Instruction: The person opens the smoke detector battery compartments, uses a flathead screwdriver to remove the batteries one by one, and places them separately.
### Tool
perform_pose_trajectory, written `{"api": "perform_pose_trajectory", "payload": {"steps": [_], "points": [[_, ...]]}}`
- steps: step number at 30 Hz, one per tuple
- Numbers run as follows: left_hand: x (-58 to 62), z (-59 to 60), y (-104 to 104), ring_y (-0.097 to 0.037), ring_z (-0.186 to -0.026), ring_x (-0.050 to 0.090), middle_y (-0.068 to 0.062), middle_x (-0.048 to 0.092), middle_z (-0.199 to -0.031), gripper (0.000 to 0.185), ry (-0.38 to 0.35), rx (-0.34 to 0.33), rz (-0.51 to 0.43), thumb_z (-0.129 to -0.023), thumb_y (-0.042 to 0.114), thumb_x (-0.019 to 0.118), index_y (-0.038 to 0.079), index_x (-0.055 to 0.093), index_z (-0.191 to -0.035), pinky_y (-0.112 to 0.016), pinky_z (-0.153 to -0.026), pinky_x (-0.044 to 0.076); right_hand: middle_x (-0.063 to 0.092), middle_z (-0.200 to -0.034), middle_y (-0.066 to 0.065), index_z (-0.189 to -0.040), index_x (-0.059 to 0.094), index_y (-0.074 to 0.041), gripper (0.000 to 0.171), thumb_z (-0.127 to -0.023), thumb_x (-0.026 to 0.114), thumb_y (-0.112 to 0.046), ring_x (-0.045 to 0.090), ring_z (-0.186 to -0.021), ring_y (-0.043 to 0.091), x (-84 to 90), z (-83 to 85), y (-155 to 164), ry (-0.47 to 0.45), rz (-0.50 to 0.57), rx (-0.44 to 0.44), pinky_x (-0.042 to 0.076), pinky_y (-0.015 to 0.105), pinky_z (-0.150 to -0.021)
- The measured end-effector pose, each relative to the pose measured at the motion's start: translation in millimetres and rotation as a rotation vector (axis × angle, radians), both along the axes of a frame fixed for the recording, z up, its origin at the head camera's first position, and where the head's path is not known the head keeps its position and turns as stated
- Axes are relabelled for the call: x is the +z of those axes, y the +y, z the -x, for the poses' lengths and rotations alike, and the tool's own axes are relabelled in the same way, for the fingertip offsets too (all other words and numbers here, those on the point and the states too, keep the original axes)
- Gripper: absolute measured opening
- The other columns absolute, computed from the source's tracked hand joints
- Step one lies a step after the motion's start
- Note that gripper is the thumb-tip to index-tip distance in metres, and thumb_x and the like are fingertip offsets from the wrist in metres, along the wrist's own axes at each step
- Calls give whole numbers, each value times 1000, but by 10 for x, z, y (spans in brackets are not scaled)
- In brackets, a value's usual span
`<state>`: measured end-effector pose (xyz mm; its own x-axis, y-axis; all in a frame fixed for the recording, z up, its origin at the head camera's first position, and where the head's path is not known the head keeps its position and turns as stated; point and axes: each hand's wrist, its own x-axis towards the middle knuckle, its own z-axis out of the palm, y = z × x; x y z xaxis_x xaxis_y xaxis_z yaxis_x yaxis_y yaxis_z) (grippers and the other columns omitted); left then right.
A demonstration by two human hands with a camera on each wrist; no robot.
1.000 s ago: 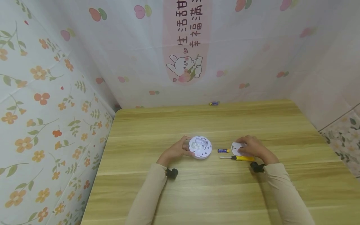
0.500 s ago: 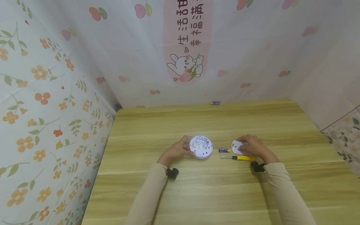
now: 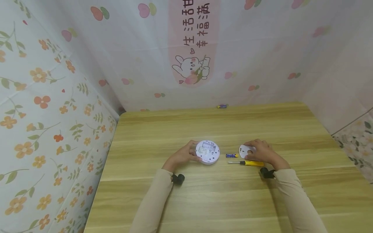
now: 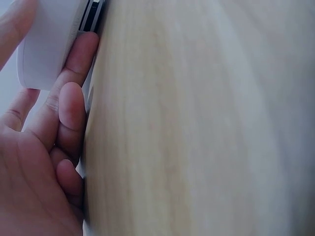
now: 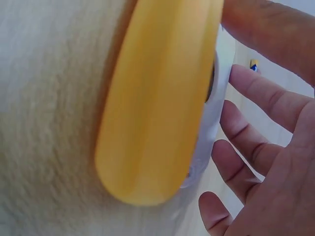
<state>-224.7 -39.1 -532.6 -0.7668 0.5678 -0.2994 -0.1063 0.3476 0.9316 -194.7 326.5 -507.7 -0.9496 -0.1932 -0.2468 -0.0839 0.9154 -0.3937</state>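
My left hand (image 3: 183, 153) grips a round white device (image 3: 207, 158), which looks like a smoke alarm, by its left side. Its slotted face is up, and a bare battery compartment shows in it. In the left wrist view, the thumb and fingers (image 4: 81, 54) clasp the white rim (image 4: 47, 46) close to the table. My right hand (image 3: 260, 152) holds a flat white plate (image 3: 243, 150) with a hole and slots by its edge, its right part hidden under the hand. A yellow-handled screwdriver (image 3: 253, 163) lies just in front of the plate and fills much of the right wrist view.
A blue and yellow battery (image 3: 231, 156) lies between the device and the plate. Another battery (image 3: 222, 106) is at the back edge of the wooden table (image 3: 163, 129). Patterned cloths (image 3: 140, 58) hang behind and to the left.
My right thumb has shifted slightly on the white plate, and more of the plate's hole shows. My left hand and the round device have hardly moved.
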Motion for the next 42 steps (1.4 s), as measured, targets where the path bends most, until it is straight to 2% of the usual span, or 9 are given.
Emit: {"api": "perform_pose_trajectory", "payload": {"steps": [10, 17, 23, 34, 42], "points": [[-16, -5, 8, -15, -90, 65, -9, 72, -98, 73, 0, -9, -20, -80, 16, 79, 22, 38, -140, -32, -92, 41, 48, -130, 30, -131, 57, -7, 60, -80, 75, -33, 44, -104, 44, 18, -18, -42, 6, -3, -18, 30, 54, -79], [-41, -8, 1, -13, -85, 63, -6, 72, -89, 74, 26, -19, -2, -80, 17, 79, 22, 38, -141, -30, -88, 39, 45, -132, 28, -133, 54, -8, 71, -76, 79, -40, 42, -104, 42, -5, -9, -32, -14, 8, -7, 26, 46, -75], [-46, -9, -1, -14, -83, 63, -7, 72, -85, 75, 23, -18, -13, -79, 17, 79, 23, 38, -141, -29, -85, 39, 47, -130, 26, -133, 55, -8, 68, -76, 78, -38, 42, -106, 42, -53, 8, -23, 9, 1, 2, 25, 48, -75], [-42, -6, -1, -14, -89, 65, -8, 73, -95, 74, 3, -7, -22, -80, 16, 78, 23, 38, -141, -33, -94, 39, 50, -127, 24, -131, 55, -6, 67, -76, 76, -39, 43, -105, 40, -76, 23, -34, 57, -45, 37, 28, 57, -80], [-24, 4, -1, -14, -91, 65, -8, 72, -98, 73, 3, -9, -27, -80, 16, 78, 21, 38, -141, -32, -93, 40, 53, -122, 23, -129, 55, -3, 66, -77, 74, -39, 46, -102, 39, -45, 17, -59, 98, -64, 49, 28, 55, -79]]}}
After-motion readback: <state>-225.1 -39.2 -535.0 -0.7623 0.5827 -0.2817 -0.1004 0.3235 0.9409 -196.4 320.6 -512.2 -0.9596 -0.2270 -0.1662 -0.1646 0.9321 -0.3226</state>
